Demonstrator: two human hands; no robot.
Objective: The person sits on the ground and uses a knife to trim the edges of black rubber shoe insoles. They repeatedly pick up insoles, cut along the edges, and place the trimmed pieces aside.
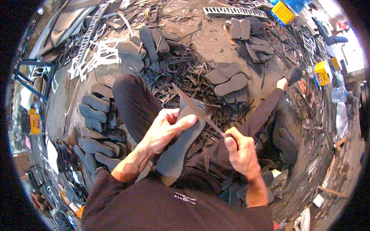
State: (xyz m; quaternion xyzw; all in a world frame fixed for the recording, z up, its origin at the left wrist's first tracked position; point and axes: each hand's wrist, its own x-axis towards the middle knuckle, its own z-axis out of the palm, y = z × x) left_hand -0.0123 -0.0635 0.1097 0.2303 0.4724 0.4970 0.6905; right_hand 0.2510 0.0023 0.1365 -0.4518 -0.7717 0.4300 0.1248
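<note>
Head view: left hand [163, 130] clamps one grey sole [173, 154] — right hand [243, 154] grips one blade [198, 109] across that sole's far end.

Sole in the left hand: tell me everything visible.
The shoe sole is a long, foot-shaped, matte grey piece, rubber- or foam-like, with a tan patch at its near end. It slants away over the person's lap, far end toward the right. The left hand grips it, thumb on top. A long blade crosses its far part; contact is unclear.
</note>
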